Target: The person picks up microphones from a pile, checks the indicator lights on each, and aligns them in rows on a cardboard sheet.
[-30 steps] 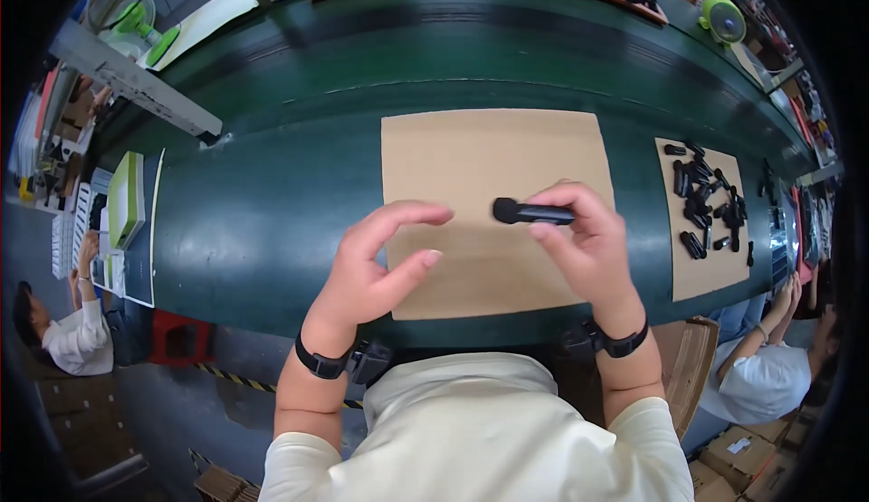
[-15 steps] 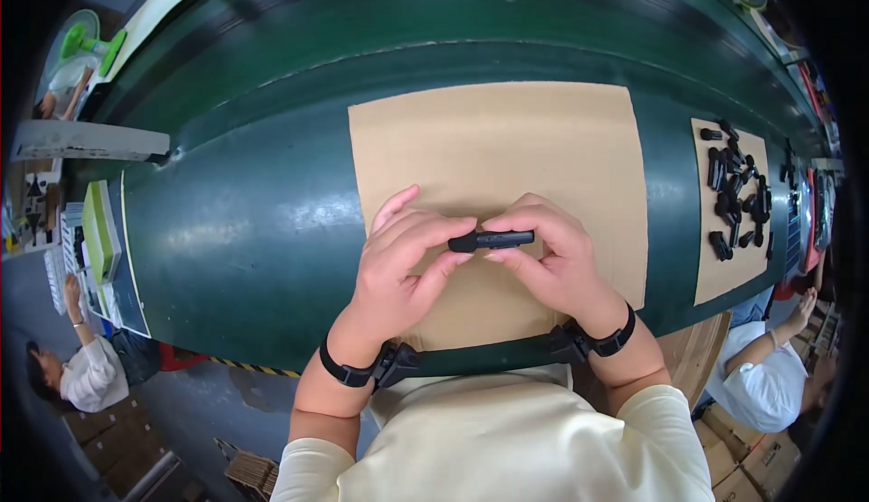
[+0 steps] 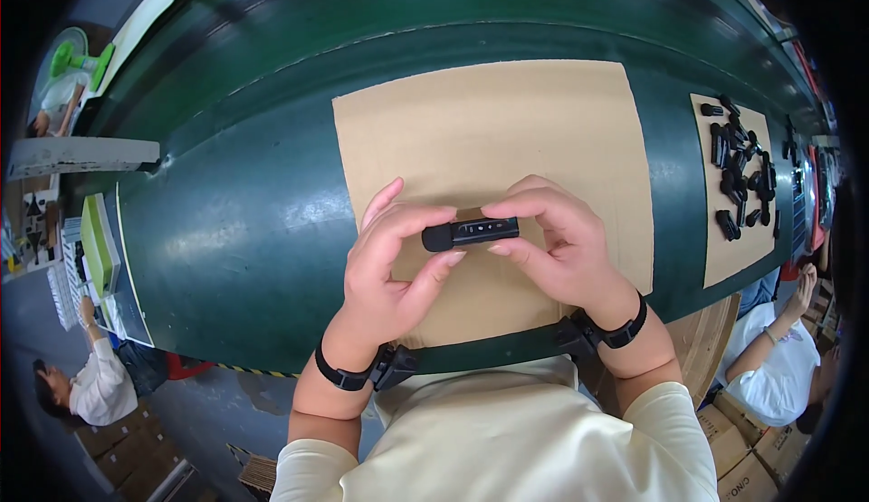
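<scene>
A small black microphone (image 3: 484,229) with a rounded foam cap at its left end lies level between my two hands, just above a brown cardboard sheet (image 3: 489,122). Its flat face, with a row of small pale marks, is turned up. My left hand (image 3: 385,267) pinches the foam-cap end between thumb and index finger, its little finger raised. At the other end, the thumb and index finger of my right hand (image 3: 570,239) hold the body's edges. Both wrists wear black straps with a black block.
The cardboard lies on a green table (image 3: 244,203). On the right, a smaller cardboard piece (image 3: 724,262) bears several similar black microphones (image 3: 738,162). A grey metal bar (image 3: 86,155) juts in at left, near a green-and-white box (image 3: 98,244). People sit on both sides.
The microphone has been rolled so that its marked face shows upward, and it sits slightly farther left. Both hands still pinch it. The whole view has shifted a little.
</scene>
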The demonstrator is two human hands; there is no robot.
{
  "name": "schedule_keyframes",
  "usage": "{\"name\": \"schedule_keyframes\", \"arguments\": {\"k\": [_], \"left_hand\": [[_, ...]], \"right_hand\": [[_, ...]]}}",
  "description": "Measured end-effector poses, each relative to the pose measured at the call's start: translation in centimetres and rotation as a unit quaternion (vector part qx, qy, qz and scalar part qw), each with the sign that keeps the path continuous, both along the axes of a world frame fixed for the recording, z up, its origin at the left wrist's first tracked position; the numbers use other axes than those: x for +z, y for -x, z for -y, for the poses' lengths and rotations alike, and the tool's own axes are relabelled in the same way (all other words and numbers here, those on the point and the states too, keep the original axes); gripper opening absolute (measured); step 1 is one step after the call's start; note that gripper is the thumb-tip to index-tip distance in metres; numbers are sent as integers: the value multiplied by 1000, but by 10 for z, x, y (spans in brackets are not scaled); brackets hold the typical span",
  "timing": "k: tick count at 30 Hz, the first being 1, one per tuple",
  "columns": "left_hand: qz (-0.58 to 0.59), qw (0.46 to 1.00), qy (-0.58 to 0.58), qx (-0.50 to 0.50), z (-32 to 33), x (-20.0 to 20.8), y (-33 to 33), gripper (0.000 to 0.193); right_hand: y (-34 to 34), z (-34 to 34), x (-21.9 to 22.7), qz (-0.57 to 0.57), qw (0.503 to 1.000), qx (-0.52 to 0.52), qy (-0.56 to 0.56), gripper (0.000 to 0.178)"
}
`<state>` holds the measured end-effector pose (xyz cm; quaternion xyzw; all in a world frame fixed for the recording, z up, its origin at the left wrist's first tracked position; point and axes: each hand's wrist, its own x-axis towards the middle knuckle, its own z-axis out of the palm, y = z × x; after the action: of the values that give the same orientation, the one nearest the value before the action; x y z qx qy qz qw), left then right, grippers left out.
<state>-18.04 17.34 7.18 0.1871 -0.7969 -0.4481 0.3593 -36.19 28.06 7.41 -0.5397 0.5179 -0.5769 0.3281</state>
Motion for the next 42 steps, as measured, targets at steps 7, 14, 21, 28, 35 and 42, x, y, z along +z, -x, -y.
{"name": "schedule_keyframes", "arguments": {"k": [7,14,21,28,35,42], "left_hand": [[-15,1000,-11,-18,3,-5,0,30],[-10,999,9,-32,6,0,1,29],[-11,999,32,-21,5,-1,0,27],[-21,999,34,-6,2,7,5,28],[60,994,85,-16,2,-4,7,29],[38,997,41,-51,-3,-6,9,24]], "right_hand": [[-5,3,-2,-98,991,-20,86,33],[-7,4,-3,-92,991,-24,97,31],[-9,3,-1,-39,998,1,50,37],[-9,1,-10,37,999,15,2,35],[-6,3,-4,-48,997,-1,64,29],[-9,1,-1,-84,994,-4,71,34]]}}
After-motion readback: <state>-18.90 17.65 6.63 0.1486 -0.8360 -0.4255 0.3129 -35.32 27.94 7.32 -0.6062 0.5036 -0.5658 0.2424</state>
